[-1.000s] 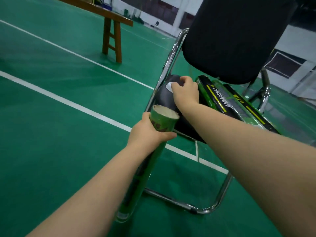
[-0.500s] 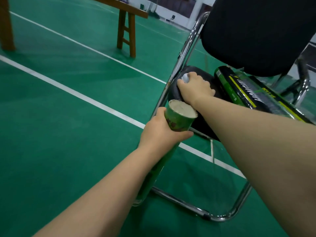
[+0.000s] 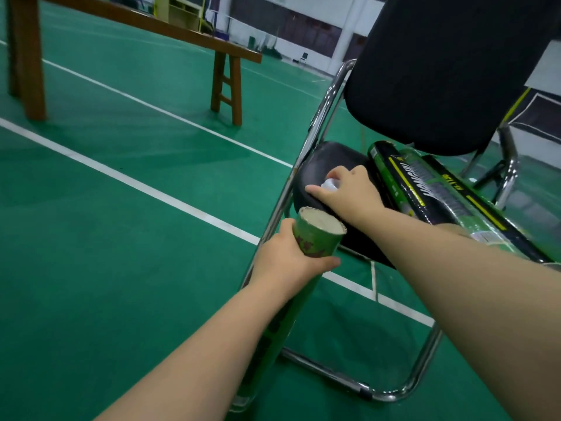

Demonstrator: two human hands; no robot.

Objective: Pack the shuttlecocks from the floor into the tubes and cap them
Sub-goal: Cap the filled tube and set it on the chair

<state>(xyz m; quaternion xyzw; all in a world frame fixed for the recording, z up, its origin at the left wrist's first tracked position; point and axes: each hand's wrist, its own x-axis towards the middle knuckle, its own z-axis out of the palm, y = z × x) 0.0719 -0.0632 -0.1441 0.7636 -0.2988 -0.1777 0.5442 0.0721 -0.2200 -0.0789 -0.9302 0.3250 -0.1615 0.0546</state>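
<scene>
Left hand (image 3: pixel 288 262) grips green tube (image 3: pixel 315 241) near its open top; contents unclear. Just beyond it, right hand (image 3: pixel 349 189) pinches white cap (image 3: pixel 330 184) on chair seat (image 3: pixel 315 165). Right of that hand lie capped tubes (image 3: pixel 425 189), lettering unreadable.

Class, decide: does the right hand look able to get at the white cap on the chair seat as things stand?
Likely yes: the right hand rests on the seat, curled round the cap; nothing lies between them.

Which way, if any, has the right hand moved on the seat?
Yes, slightly: the right hand, holding the white cap, drew back from the far edge of the chair seat.
</scene>
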